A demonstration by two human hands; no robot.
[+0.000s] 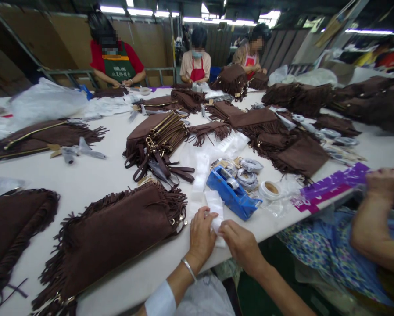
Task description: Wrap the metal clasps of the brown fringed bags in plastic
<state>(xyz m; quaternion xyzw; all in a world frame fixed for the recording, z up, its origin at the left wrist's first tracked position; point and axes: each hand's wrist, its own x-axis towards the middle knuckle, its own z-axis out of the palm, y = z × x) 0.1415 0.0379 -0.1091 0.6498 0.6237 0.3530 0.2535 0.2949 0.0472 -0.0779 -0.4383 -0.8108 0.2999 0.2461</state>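
Both my hands meet over a small white translucent sheet point(214, 201) at the table's front edge; it could be thin plastic or tissue. My left hand point(202, 230), with a silver bangle at the wrist, pinches the sheet from the left. From the right, the curled fingers of my right hand point(238, 241) grip its lower edge. A blue tape dispenser point(231, 193) stands just beyond my right hand. Left of my hands lies a dark brown fringed bag point(118, 232) with gold rings. More white strips point(202, 169) stretch away behind the sheet.
A white tape roll point(269, 191) and coiled straps point(247, 177) lie by the dispenser. A pile of brown pouches point(157, 136) with gold zippers sits mid-table. At right a co-worker's arm point(377, 215) rests near a purple strip point(335, 186). Several people work across the table.
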